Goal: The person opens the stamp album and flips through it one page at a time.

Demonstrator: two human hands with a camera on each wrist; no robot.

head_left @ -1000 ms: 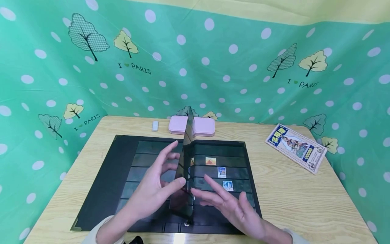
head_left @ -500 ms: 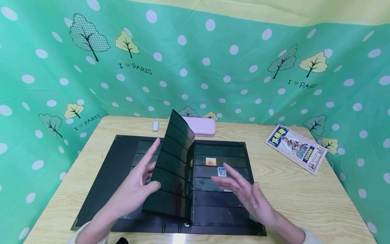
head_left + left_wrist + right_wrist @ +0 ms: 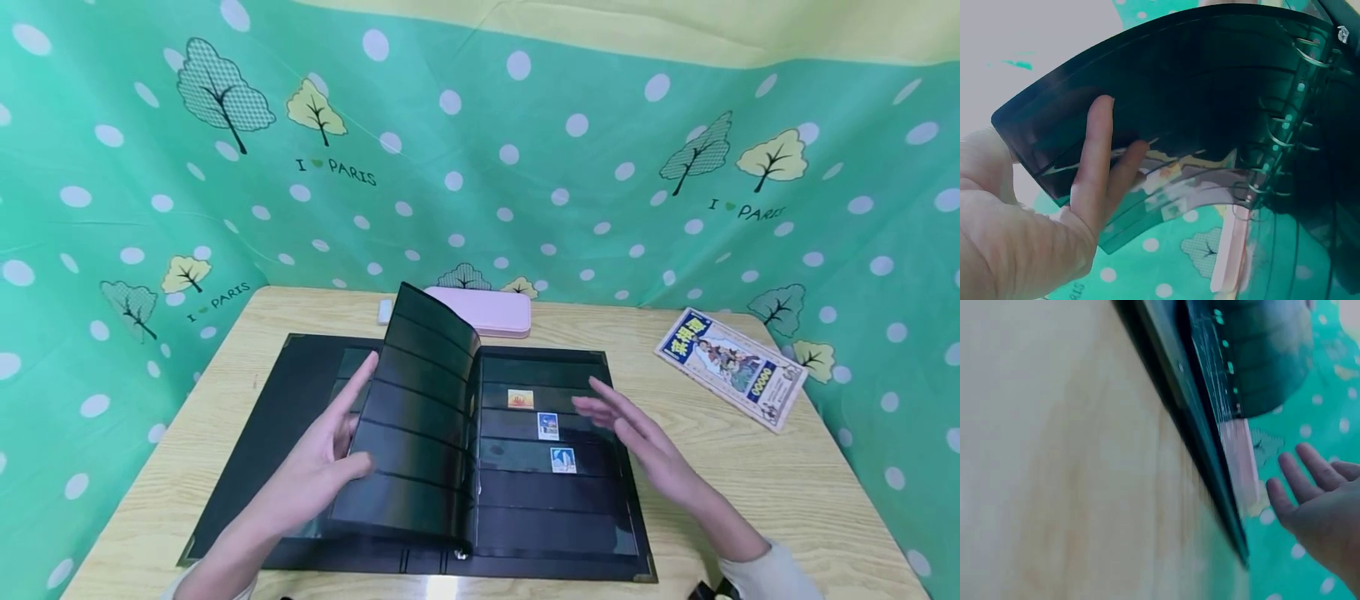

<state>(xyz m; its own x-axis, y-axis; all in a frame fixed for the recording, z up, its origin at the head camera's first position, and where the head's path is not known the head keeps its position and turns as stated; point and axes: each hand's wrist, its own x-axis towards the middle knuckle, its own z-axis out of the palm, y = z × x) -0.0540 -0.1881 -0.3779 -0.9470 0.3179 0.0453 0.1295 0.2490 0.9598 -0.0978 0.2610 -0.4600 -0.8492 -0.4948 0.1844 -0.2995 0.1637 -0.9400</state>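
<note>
A black album (image 3: 558, 529) lies spread on the table, its raised dark page (image 3: 408, 417) curving leftward from the ring binding. Beside that page's outer edge is my left hand (image 3: 311, 475), index finger extended and thumb apart. In the left wrist view, straight fingers of the left hand (image 3: 1035, 231) lie against the page (image 3: 1197, 94); the thumb's tip is hidden. Over the album's right edge hovers my right hand (image 3: 652, 442), fingers extended, holding nothing. Three stamps, orange (image 3: 521, 399), blue (image 3: 548, 426) and light blue (image 3: 563, 460), sit in the right page's strips.
Behind the album are a pink case (image 3: 498, 312) and a small white block (image 3: 385, 312), partly covered by the page in the head view. A printed booklet (image 3: 731, 367) lies at the table's right back. Green patterned cloth (image 3: 480, 167) hangs behind the table.
The page has swung from nearly upright over to the left, with my left hand moving left beside it. My right hand has moved right and away from the binding, uncovering the light blue stamp.
</note>
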